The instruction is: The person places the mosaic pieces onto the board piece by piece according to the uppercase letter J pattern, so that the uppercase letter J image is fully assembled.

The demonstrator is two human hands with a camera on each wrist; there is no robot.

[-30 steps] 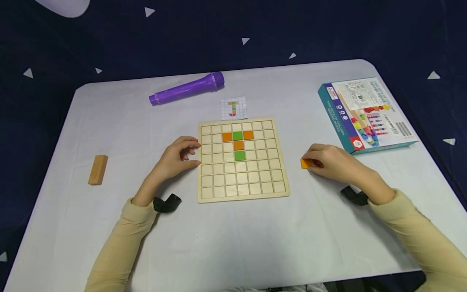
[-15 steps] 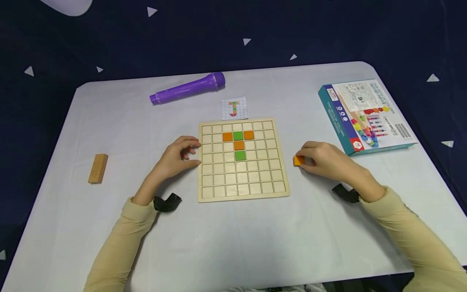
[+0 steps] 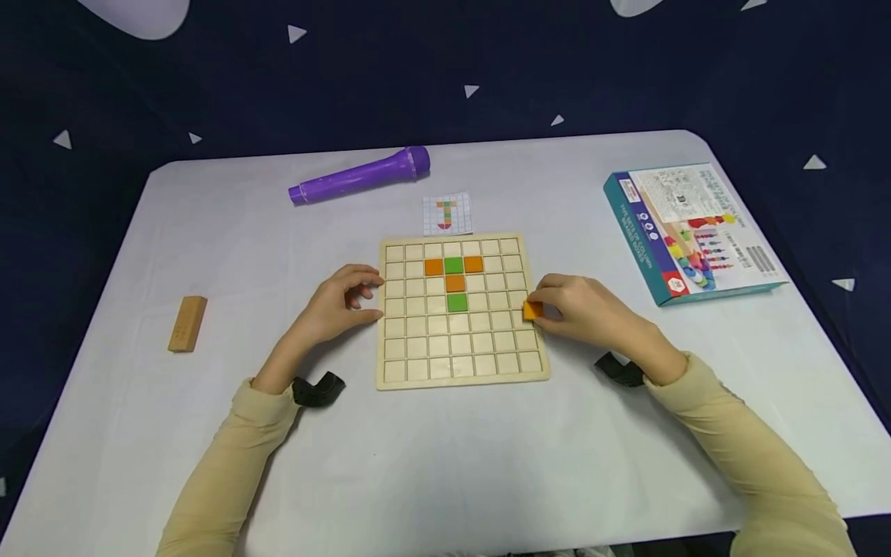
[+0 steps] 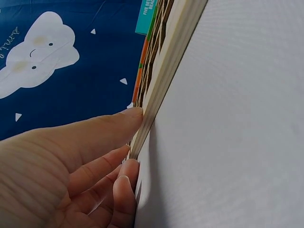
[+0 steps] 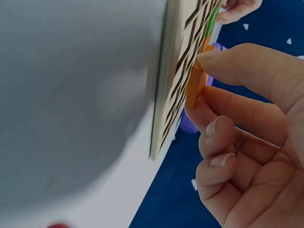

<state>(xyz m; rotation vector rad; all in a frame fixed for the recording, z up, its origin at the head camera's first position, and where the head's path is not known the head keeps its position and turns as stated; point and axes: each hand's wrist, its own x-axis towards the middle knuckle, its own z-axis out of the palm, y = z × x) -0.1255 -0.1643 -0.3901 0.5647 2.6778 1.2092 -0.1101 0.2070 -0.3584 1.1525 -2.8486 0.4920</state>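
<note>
A wooden grid board [image 3: 459, 363] lies mid-table with orange and green square tiles set in a T shape near its top; the lowest is a green tile [image 3: 457, 302]. My left hand [image 3: 337, 305] rests against the board's left edge, its thumb [image 4: 109, 130] and fingertips touching the side. At the right edge, my right hand [image 3: 585, 309] pinches an orange square tile [image 3: 532, 310] between thumb and finger. In the right wrist view that orange tile [image 5: 194, 88] is held just over the grid, its other fingers curled loosely below.
A small pattern card [image 3: 447, 214] lies behind the board. Further back is a purple toy microphone [image 3: 362, 178]. A teal and white box [image 3: 696, 232] sits at the back right, and a wooden block [image 3: 187, 324] lies on the left.
My right hand has moved left with the orange tile, from the bare cloth to over the board's right edge. My left hand has stayed at the board's left edge.
</note>
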